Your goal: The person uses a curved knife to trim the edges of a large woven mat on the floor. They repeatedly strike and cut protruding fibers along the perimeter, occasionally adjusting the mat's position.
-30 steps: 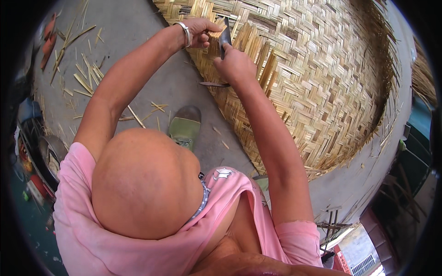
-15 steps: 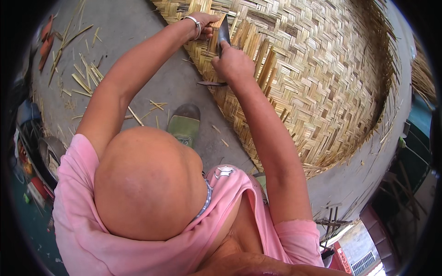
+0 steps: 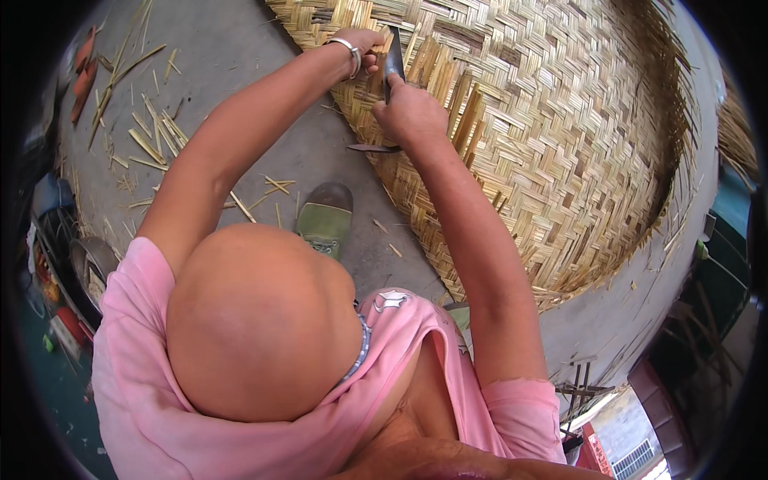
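Observation:
A large woven mat of split bamboo strips [image 3: 560, 152] spreads over the upper right, its near edge running diagonally below my hands. At that edge my left hand [image 3: 364, 50], a silver bangle on its wrist, pinches the end of a flat bamboo strip [image 3: 386, 42]. My right hand [image 3: 412, 114] is closed round a knife [image 3: 395, 58]; its dark blade lies against the strip, beside my left fingers. Several loose strip ends [image 3: 460, 104] stand up from the weave right of the blade. Below my right hand a dark pointed piece [image 3: 374, 148] sticks out; I cannot tell what it belongs to.
Cut strips and slivers [image 3: 156, 132] litter the grey floor [image 3: 240, 48] on the left. My green shoe [image 3: 324, 216] stands near the mat's edge. Reddish-orange pieces [image 3: 86, 72] lie far left, and a bundle of thin stalks [image 3: 736, 132] is at the far right.
The knife blade has tilted slightly more upright against the strip. Both hands keep their grips, and the whole view has shifted a little.

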